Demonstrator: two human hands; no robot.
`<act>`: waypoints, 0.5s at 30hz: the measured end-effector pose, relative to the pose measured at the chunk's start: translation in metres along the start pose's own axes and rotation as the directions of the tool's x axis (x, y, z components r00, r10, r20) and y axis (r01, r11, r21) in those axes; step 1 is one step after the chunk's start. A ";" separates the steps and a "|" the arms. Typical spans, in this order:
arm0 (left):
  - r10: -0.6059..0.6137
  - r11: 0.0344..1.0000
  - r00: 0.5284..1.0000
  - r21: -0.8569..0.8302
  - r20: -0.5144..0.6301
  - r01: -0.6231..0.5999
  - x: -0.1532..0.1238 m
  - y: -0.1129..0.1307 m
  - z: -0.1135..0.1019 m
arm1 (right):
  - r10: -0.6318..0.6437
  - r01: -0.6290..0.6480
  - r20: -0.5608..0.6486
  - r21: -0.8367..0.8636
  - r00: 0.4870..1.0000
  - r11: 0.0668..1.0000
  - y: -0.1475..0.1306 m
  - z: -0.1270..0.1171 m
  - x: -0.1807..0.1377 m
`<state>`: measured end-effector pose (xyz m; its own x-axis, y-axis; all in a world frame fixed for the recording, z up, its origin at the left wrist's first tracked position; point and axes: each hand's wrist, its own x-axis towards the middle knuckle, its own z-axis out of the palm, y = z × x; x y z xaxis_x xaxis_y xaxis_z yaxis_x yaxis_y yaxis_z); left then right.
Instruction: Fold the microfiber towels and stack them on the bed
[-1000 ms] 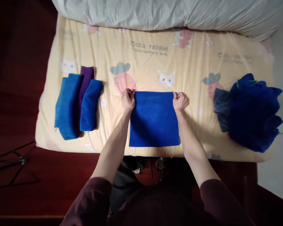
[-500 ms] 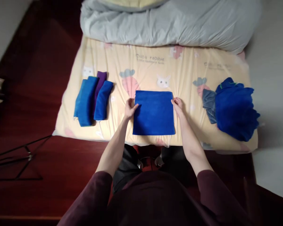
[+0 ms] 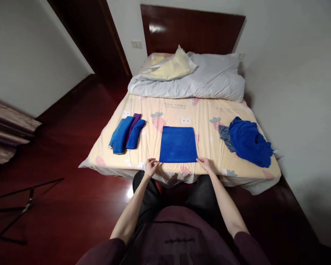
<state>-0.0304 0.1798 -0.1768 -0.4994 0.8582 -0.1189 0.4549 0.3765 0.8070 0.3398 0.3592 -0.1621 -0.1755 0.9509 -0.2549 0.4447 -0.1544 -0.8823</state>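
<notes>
A folded blue cloth (image 3: pixel 178 144) lies flat as a square on the yellow cartoon-print bedsheet (image 3: pixel 204 114), close to the bed's near edge. My left hand (image 3: pixel 150 166) is at the cloth's near left corner, its fingers curled onto it. At the near right corner, my right hand (image 3: pixel 205 164) has its fingers pressed together on the cloth's edge. Both forearms reach forward from dark maroon sleeves.
Folded blue and purple cloths (image 3: pixel 125 133) lie in a row on the left of the bed. A heap of loose blue and grey cloths (image 3: pixel 246 141) sits on the right. A grey duvet (image 3: pixel 190 82) is bunched at the headboard. A black stand (image 3: pixel 19 206) is on the dark wooden floor at left.
Both hands slid from the cloth's far corners down its sides to the near corners. The view pulled back and tilted up, so the whole bed and room show.
</notes>
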 end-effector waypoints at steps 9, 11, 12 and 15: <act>-0.094 0.994 0.985 0.075 0.144 0.084 0.002 0.013 0.006 | 0.092 -0.092 0.002 0.047 0.996 0.995 -0.001 0.024 -0.034; -0.107 0.990 0.984 0.102 0.145 0.093 0.003 0.014 0.007 | 0.107 -0.107 -0.018 0.016 0.994 0.994 -0.002 0.024 -0.037; -0.111 0.988 0.984 0.118 0.142 0.094 0.003 0.015 0.006 | 0.113 -0.114 -0.026 -0.006 0.993 0.994 -0.003 0.024 -0.039; -0.105 0.981 0.986 0.178 0.127 0.081 0.003 0.014 -0.001 | 0.128 -0.130 -0.033 -0.087 0.991 0.988 -0.004 0.019 -0.045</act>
<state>-0.0257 0.1876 -0.1651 -0.4464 0.8513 -0.2757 0.5369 0.5013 0.6786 0.3292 0.3116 -0.1543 -0.0881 0.9318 -0.3522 0.5381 -0.2530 -0.8040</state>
